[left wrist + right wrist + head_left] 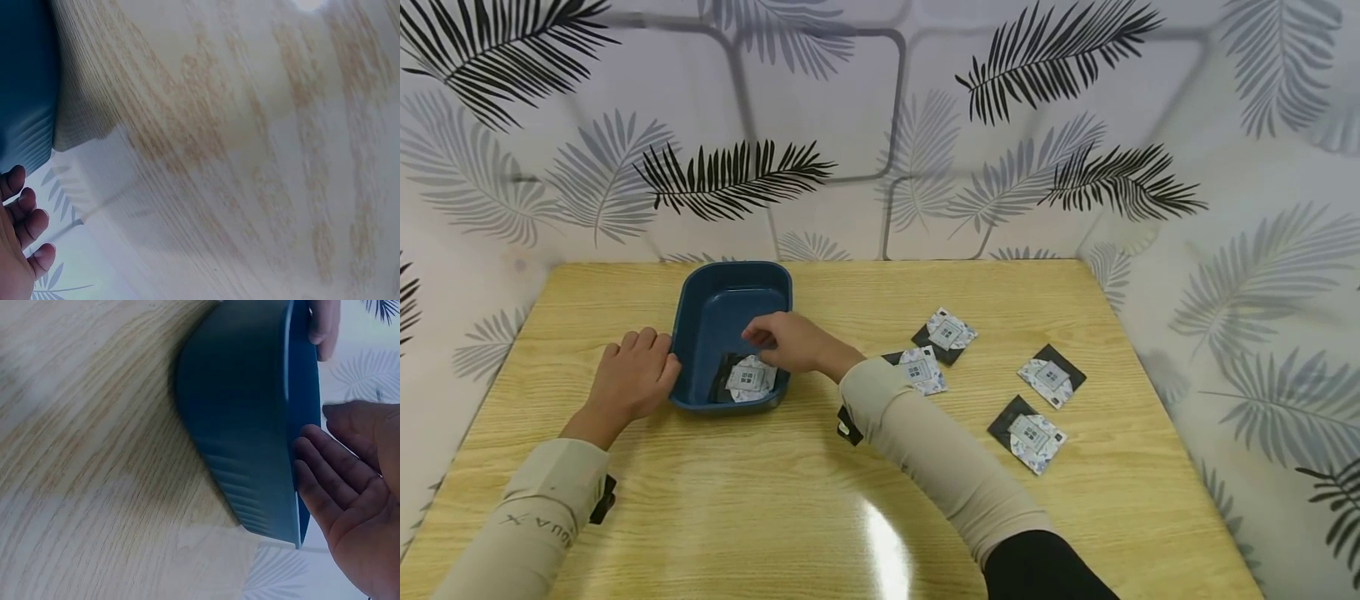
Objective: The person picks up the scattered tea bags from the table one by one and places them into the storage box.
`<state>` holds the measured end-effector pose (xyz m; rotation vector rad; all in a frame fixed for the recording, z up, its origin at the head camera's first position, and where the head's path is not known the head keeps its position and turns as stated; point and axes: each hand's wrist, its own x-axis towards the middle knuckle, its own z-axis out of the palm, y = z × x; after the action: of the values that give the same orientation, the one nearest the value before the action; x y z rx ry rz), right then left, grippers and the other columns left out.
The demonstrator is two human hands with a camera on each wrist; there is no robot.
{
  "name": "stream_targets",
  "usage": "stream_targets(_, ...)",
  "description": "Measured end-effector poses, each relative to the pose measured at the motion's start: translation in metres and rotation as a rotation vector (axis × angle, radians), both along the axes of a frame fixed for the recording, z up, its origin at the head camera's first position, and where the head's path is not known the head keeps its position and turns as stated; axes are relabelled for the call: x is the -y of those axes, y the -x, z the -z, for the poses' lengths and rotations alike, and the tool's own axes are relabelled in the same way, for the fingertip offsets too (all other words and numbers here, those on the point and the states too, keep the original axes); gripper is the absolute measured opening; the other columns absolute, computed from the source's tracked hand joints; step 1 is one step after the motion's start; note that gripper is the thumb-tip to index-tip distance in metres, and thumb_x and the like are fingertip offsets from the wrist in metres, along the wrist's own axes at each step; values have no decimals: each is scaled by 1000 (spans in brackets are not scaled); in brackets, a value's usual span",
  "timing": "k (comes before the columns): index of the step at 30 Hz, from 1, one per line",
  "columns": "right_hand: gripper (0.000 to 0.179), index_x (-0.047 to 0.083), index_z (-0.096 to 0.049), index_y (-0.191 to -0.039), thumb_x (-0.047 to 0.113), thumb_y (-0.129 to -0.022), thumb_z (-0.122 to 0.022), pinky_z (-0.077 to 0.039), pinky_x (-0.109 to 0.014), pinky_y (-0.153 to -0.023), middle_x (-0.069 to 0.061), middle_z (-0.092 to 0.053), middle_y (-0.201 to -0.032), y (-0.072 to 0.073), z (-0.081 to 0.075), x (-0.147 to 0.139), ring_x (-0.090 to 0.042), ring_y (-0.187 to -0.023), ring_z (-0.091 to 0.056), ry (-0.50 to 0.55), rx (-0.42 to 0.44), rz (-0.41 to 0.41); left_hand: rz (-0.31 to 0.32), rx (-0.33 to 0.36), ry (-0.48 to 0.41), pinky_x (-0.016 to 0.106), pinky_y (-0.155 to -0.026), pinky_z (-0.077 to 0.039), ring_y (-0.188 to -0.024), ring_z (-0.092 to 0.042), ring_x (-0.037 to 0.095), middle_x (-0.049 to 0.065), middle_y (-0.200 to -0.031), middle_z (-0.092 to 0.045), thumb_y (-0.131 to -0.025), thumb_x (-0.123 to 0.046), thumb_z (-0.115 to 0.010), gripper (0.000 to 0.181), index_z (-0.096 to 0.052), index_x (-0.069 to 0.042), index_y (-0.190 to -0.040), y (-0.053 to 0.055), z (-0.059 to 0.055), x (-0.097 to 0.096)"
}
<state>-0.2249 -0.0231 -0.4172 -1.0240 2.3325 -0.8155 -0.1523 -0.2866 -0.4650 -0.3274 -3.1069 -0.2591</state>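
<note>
A blue plastic bin point(730, 283) stands on the table with black-and-white patterned packets point(748, 379) lying flat inside its near end; how many overlap I cannot tell. At the bin's left rim is my left hand point(636, 375), its thumb hooked over the edge and its fingers outside. Over the bin's right rim hovers my right hand point(793, 342), above the packets. Its fingers point(325, 469) are loosely bent and apart from the thumb, with nothing visible between them. Partly hidden behind my right forearm lies another packet point(923, 371).
More matching packets lie scattered on the right half of the wood-grain table point(737, 500): one packet point(946, 335) farther back, one packet point(1051, 377) at the right and one packet point(1028, 435) nearer me. A leaf-patterned covering point(850, 108) rises behind the table.
</note>
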Motion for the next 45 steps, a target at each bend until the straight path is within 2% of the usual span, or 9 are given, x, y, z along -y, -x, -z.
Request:
stream_targets(7, 38, -2, -56, -135, 9, -99, -58, -48, -32, -106, -18, -61, -137, 1, -5, -12, -29, -127, -60, 56, 40, 10, 2, 10, -5, 49, -75, -32, -93, -42, 39, 23, -111, -47, -104, -21, -29, 31, -47, 3, -110, 1, 2, -2)
stream_targets(12, 38, 1, -56, -135, 11, -99, -58, -48, -28, -105, -15, -62, -135, 4, -7, -21, -25, -125, -61, 50, 8, 40, -5, 6, -2, 48, -74, -31, -91, -41, 37, 21, -107, -47, -103, -21, -29, 30, -47, 2, -105, 1, 3, -2)
stream_targets(19, 37, 2, -57, -134, 12, -99, -58, -49, -30, -103, -13, -64, -133, 8, -11, -33, -23, -121, -63, 29, -17, 70, -4, -8, -12, 44, -71, -27, -88, -40, 36, 20, -102, -46, -103, -21, -30, 27, -46, 0, -100, 2, 6, -1)
stream_targets(27, 36, 0, -58, -132, 12, -98, -60, -50, -33, -102, -14, -66, -128, 11, -9, -44, -24, -118, -65, 28, -25, 110, -7, 4, -15, 47, -73, -30, -93, -42, 38, 22, -107, -47, -103, -21, -30, 29, -47, 3, -105, 1, 5, -1)
stream_targets(36, 31, 0, -63, -126, 10, -97, -60, -52, -30, -99, -14, -69, -122, 13, -6, -58, -24, -113, -67, 17, -71, 133, -10, -15, -29, 46, -72, -29, -90, -42, 37, 22, -104, -47, -103, -21, -30, 28, -47, 1, -101, 0, 8, 0)
stream_targets(45, 28, 2, -64, -124, 10, -97, -60, -52, -29, -98, -14, -69, -122, 15, -7, -73, -24, -112, -68, -1, -62, 161, -8, -32, -25, 45, -71, -29, -89, -42, 37, 22, -104, -48, -103, -21, -31, 28, -47, 1, -101, 1, 8, 0)
